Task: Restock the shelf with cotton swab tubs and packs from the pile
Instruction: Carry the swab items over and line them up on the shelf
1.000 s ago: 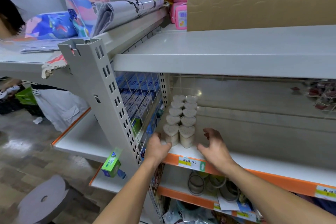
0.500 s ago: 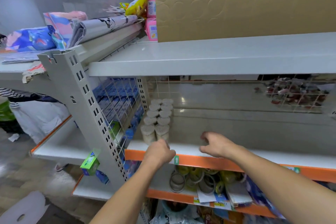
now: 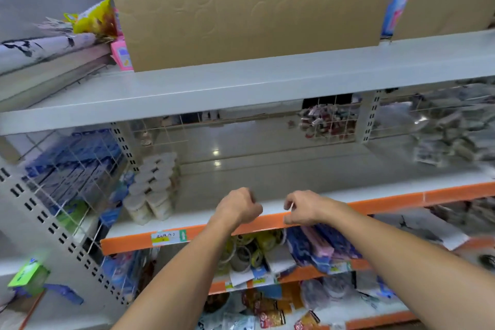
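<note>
A: Well, where do the swabs stand now?

B: The white heart-lidded plastic cotton swab tubs (image 3: 150, 190) sit in two tight rows at the left end of the white metal shelf with the orange front strip (image 3: 308, 218), pressed against the wire mesh divider (image 3: 77, 169). I judge they are packed that way to leave the rest of the board free for more stock.

A: And the hands?

B: Both hang over the front edge, well apart from the tubs. The left hand (image 3: 237, 207) has its fingers curled into a loose fist with nothing in it. The right hand (image 3: 305, 207) is curled too; a thin pale sliver shows at its fingers, too small to name, so I cannot tell if it holds anything.

A: Textures?

B: Smooth glossy shelf board, rigid tubs, and a big embossed brown cardboard box (image 3: 246, 8) on the tier above. The pile itself is out of view.
</note>
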`<state>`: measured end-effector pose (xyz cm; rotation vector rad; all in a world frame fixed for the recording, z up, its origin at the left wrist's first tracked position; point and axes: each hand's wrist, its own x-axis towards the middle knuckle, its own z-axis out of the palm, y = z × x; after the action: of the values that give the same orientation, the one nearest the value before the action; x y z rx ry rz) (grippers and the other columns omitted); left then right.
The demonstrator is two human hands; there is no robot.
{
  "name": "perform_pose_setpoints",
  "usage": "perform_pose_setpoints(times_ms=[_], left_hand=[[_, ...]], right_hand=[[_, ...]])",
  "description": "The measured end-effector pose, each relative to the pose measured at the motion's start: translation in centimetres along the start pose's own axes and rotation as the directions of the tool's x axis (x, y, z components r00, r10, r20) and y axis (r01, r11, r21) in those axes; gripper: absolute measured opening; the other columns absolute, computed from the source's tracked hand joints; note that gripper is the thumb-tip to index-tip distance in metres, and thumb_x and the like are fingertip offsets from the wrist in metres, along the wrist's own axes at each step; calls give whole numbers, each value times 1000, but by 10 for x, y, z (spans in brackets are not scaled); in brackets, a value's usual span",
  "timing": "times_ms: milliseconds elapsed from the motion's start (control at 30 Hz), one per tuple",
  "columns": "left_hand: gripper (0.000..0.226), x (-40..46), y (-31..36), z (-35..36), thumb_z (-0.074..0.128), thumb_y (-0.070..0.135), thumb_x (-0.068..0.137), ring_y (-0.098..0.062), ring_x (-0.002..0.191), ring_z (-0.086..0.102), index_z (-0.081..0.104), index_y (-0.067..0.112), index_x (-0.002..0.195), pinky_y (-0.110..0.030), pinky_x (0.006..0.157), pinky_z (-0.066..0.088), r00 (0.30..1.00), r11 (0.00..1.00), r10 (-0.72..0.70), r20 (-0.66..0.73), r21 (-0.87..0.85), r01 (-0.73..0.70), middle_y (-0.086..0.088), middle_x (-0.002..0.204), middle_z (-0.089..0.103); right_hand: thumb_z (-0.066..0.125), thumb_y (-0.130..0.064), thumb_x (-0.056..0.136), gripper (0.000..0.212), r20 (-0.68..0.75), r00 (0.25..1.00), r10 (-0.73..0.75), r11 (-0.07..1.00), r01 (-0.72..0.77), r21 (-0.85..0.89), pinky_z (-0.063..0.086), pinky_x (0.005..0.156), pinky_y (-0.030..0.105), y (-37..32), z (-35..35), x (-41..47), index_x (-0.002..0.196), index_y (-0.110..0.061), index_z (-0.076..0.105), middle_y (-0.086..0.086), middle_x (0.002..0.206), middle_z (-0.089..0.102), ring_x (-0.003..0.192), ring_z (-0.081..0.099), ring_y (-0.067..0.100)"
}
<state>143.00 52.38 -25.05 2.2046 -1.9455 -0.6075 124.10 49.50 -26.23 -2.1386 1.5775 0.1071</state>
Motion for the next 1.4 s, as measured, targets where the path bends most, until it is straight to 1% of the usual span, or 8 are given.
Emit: perform_pose_setpoints(times_ms=[433,567,700,867,1033,1133,1233,1400], left_hand=[[34,35,139,48,58,32,85,-28,108,64,65,18,116,-33,88,53,963,963,244,115,92,-255,-8,118,68],[34,48,183,63,58,32,86,-28,109,63,64,17,117,-34,90,52,936,936,319,151,107,-336,-8,120,67],[37,62,225,80,57,32,87,-27,108,63,62,17,120,-34,88,52,905,909,384,181,98,-406,-7,120,66],[39,85,275,101,57,32,89,-26,114,61,61,16,124,-34,94,51,852,865,460,251,89,-494,-7,126,65],[34,115,334,113,57,29,89,-27,110,62,63,13,119,-33,90,52,790,814,530,306,77,-576,-8,120,66],[18,133,372,118,57,29,87,-26,93,62,61,17,99,-36,84,53,746,762,585,318,100,-639,-8,103,66],[9,148,406,126,57,29,86,-23,82,53,50,24,90,-34,75,49,699,708,634,331,115,-697,-5,93,55],[23,166,450,145,57,33,86,-27,99,64,63,16,100,-35,83,53,660,675,652,373,110,-729,-7,107,68]], right_hand=[[70,-33,84,41,-115,977,178,979,-164,119,46,78,26,129,-34,-61,120,-15,63,7,115,67,100,63,23],[69,-31,82,36,-113,958,262,952,-238,191,54,82,33,165,-42,-73,115,-19,62,3,108,64,94,64,20],[66,-28,82,32,-117,939,324,929,-293,225,58,74,35,198,-50,-80,112,-20,62,0,105,62,85,65,18],[70,-33,84,36,-120,915,385,907,-351,230,53,85,35,244,-64,-83,116,-19,61,1,108,62,98,61,19],[68,-27,86,33,-120,879,461,854,-403,328,56,84,38,292,-84,-80,116,-16,61,3,101,68,86,66,18],[67,-29,86,31,-145,855,499,840,-436,323,51,69,32,321,-98,-73,115,-19,61,-3,89,62,79,60,17],[67,-37,85,42,-154,833,532,825,-468,316,49,74,29,349,-107,-66,123,-22,58,-2,106,58,94,59,19],[68,-39,85,45,-168,796,581,782,-490,385,41,70,25,392,-116,-66,125,-22,58,1,119,60,94,56,17]])
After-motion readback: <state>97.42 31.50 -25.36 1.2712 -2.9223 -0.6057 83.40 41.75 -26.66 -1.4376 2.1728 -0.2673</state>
